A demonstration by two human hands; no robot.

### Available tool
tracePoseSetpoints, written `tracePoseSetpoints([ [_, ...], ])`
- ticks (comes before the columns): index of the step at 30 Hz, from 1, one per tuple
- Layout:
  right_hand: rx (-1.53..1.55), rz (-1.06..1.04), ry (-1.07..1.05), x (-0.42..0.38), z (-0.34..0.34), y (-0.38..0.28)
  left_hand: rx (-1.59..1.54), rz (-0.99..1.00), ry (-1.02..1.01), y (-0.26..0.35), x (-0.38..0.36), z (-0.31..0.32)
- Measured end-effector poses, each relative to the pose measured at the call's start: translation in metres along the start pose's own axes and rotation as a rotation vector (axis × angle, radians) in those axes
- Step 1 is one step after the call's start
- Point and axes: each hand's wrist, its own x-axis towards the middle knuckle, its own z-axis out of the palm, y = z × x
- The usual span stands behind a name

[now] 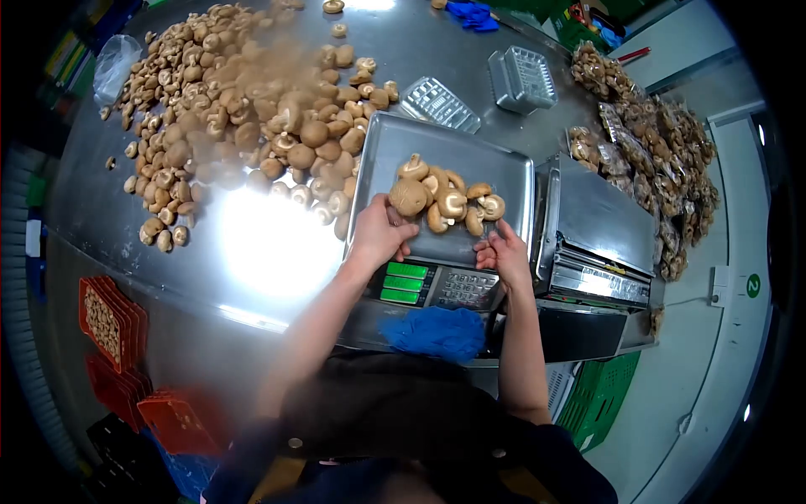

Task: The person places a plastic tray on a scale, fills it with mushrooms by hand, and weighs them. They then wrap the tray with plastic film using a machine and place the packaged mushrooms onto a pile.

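Note:
A small group of brown mushrooms (452,203) lies on a shallow metal tray (403,134) set on a scale with lit green displays (404,283). My left hand (379,233) is at the tray's left side, fingers loosely curled and apart, against or just beside the largest mushroom (409,198). Whether it touches that cap is hard to tell. On the right, my right hand (505,254) hovers over the tray's near right corner, its fingers slightly bent and apart, holding nothing. The nearest mushroom to it is a pale-stemmed one (493,207).
A big heap of loose mushrooms (252,109) covers the table's left. Clear plastic punnets (441,105) lie beyond the tray. A metal wrapping machine (600,227) stands right, with packed mushrooms (663,151) behind. Blue crumpled material (435,333) sits before the scale; red crates (180,420) stand lower left.

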Motion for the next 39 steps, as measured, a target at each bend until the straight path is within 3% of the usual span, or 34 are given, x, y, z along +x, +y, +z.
tracePoseSetpoints([
  [7,-0.126,-0.087,0.013,-0.01,-0.017,0.003,0.195,0.027,0.038,0.002,-0.02,-0.01],
  [10,-0.432,-0.241,0.153,-0.022,-0.018,-0.001,0.257,0.061,0.077,0.008,-0.033,-0.025],
  [12,-0.518,-0.356,0.289,-0.033,-0.009,-0.017,0.206,0.171,0.229,0.004,-0.025,-0.045],
  [14,-0.534,-0.632,0.343,-0.025,-0.006,-0.019,0.314,0.521,0.458,0.01,-0.014,-0.049],
  [15,-0.564,-0.682,0.313,-0.024,-0.001,-0.026,0.248,0.502,0.412,0.009,-0.006,-0.05],
  [16,-0.593,-0.734,0.284,-0.026,0.007,-0.038,0.382,0.545,0.407,0.009,-0.001,-0.048],
  [18,-0.613,-0.793,0.237,-0.03,0.015,-0.048,0.945,0.687,0.338,0.008,0.006,-0.046],
  [19,-0.603,-0.799,0.216,-0.032,0.018,-0.05,1.01,0.691,0.298,0.003,0.009,-0.043],
  [22,-0.601,-0.818,0.195,-0.04,0.025,-0.054,0.969,0.585,0.302,-0.003,0.004,-0.036],
  [23,-0.612,-0.838,0.199,-0.043,0.027,-0.053,0.915,0.603,0.341,-0.009,0.004,-0.039],
  [24,-0.624,-0.857,0.204,-0.047,0.028,-0.052,1.007,0.76,0.459,-0.007,-0.001,-0.038],
  [26,-0.638,-0.851,0.186,-0.061,0.04,-0.049,0.736,0.81,0.547,-0.005,-0.015,-0.035],
  [28,-0.435,-0.821,0.012,-0.069,0.057,-0.036,0.101,0.483,0.48,-0.002,-0.038,-0.02],
  [30,0.148,-0.479,-0.325,-0.081,0.084,-0.027,-0.244,0.425,0.304,-0.003,-0.054,0.001],
  [32,0.35,-0.343,-0.408,-0.081,0.095,-0.016,0.361,0.693,0.116,-0.006,-0.057,0.005],
  [34,0.232,-0.41,-0.291,-0.075,0.086,-0.016,0.362,0.823,0.027,0.0,-0.055,0.013],
  [35,0.171,-0.441,-0.237,-0.07,0.08,-0.019,0.335,0.791,0.082,0.007,-0.058,0.016],
  [36,-0.111,-0.615,-0.029,-0.071,0.072,-0.033,0.387,0.846,0.11,0.012,-0.052,0.014],
  [37,-0.172,-0.748,0.09,-0.063,0.063,-0.035,0.451,0.851,0.18,0.019,-0.045,0.014],
  [39,-0.574,-0.876,0.259,-0.046,0.044,-0.044,0.61,0.857,0.302,0.023,-0.02,0.02],
])
